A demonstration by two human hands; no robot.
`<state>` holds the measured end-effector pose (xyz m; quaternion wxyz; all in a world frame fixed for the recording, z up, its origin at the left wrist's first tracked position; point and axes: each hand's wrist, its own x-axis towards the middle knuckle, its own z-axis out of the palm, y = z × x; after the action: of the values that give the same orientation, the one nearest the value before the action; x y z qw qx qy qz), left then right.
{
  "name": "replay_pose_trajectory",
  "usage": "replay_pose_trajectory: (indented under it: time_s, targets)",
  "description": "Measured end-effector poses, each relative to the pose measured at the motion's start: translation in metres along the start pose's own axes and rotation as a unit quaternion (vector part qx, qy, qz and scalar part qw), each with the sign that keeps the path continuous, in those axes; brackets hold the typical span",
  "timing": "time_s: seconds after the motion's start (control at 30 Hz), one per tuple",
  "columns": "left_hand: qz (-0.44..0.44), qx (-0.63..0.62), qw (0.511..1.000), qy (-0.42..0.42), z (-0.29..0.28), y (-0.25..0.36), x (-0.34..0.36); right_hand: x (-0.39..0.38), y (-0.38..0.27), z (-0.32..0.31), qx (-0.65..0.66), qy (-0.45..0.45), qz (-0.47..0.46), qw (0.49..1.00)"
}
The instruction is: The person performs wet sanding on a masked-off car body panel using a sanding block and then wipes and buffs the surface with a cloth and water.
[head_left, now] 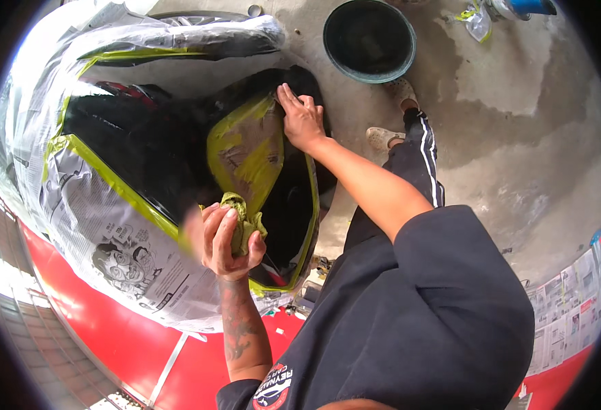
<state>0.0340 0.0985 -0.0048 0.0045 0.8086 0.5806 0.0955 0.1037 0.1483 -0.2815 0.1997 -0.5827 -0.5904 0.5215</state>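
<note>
L hand [231, 240] curled | R hand [303, 123] fwd, arm [375, 181] extd

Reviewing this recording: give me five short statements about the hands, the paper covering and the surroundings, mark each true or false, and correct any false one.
1. The left hand grips a green cloth. True.
2. A second cloth is held in the right hand. False: no cloth shows in the right hand.
3. A round dark tub stands on the concrete floor. True.
4. The tape along the newspaper edge is blue. False: the tape on the newspaper is yellow-green.
5. Dark trousers with white stripes are visible. True.
</note>
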Motion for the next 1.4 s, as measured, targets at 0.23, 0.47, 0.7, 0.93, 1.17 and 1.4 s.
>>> replay_pose_trajectory:
  time_s: [0.23,0.47,0.7,0.93,1.17,1.4]
  targets:
    - [0.004,-0.008,1.0,-0.011,-0.006,0.0,-0.001,-0.02,0.007,0.012,0.066,0.02,0.005,0.998]
    - [-0.005,-0.014,1.0,-0.011,-0.004,-0.004,-0.005,0.035,-0.018,-0.006,0.091,0.022,0.033,0.995]
    - [-0.012,-0.017,1.0,-0.019,-0.006,-0.001,-0.001,0.033,0.009,-0.001,-0.002,0.045,0.002,0.999]
    - [-0.02,-0.025,0.999,-0.014,-0.005,-0.003,-0.004,0.036,-0.008,-0.01,0.037,0.042,-0.005,0.998]
    - [-0.019,-0.019,0.999,-0.018,-0.009,-0.002,-0.003,-0.031,-0.121,-0.075,0.093,0.134,-0.298,0.94]
    - [-0.024,-0.028,0.999,-0.026,-0.008,-0.003,-0.002,0.007,-0.053,-0.046,0.034,0.079,-0.124,0.989]
